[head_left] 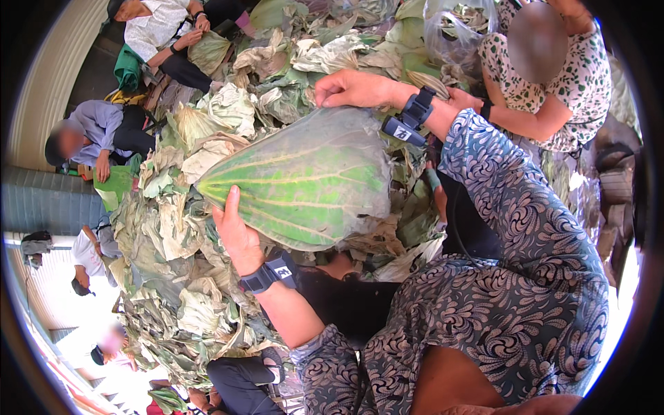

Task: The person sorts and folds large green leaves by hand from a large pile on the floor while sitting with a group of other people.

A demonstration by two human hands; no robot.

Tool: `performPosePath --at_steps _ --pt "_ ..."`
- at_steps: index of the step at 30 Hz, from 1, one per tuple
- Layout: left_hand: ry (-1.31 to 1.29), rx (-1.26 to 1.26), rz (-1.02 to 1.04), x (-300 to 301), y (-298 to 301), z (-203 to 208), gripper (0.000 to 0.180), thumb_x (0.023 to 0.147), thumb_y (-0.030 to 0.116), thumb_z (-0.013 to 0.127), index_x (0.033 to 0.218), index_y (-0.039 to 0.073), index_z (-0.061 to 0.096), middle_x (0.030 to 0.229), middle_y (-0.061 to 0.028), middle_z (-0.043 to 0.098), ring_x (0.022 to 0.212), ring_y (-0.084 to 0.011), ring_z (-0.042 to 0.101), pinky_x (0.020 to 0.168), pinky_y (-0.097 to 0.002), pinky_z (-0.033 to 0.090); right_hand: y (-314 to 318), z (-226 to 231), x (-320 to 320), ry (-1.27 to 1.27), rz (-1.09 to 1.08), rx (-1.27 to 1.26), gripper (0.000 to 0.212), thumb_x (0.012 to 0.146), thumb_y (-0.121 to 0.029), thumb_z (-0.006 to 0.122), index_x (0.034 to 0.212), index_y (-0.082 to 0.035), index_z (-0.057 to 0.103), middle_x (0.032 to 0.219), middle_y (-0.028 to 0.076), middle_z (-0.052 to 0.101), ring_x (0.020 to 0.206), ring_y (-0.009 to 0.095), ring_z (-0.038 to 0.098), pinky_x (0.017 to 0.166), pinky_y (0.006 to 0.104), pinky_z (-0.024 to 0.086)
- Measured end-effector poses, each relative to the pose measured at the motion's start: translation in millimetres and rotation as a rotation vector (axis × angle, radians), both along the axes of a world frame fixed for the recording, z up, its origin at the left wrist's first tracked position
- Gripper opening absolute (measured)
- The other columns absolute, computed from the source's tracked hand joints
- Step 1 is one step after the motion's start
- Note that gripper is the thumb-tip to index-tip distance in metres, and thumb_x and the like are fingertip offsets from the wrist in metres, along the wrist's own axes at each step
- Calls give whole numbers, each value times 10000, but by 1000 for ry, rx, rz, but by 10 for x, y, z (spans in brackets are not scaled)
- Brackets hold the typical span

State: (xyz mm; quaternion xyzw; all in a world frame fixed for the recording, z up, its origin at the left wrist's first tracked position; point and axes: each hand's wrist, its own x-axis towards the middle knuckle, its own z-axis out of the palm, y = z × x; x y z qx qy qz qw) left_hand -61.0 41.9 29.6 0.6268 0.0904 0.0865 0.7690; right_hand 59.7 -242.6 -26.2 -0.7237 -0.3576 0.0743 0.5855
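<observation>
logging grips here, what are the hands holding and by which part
A leaf: the left hand by its lower edge near the pointed end, the right hand by its upper edge.

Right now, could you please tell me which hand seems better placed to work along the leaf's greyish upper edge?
Probably the right hand: its fingers are at that edge of the leaf, while the left hand holds the lower-left edge near the pointed end.
</observation>
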Motion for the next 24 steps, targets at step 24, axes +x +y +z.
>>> performPosePath --at_steps 24 --pt "26 -300 63 48 256 -92 368 878 284 442 1160 48 441 1147 -81 498 1019 -222 484 878 -382 385 -392 -346 68 579 -145 490 180 861 -211 458 884 -57 548 616 -28 488 494 45 389 466 184 318"
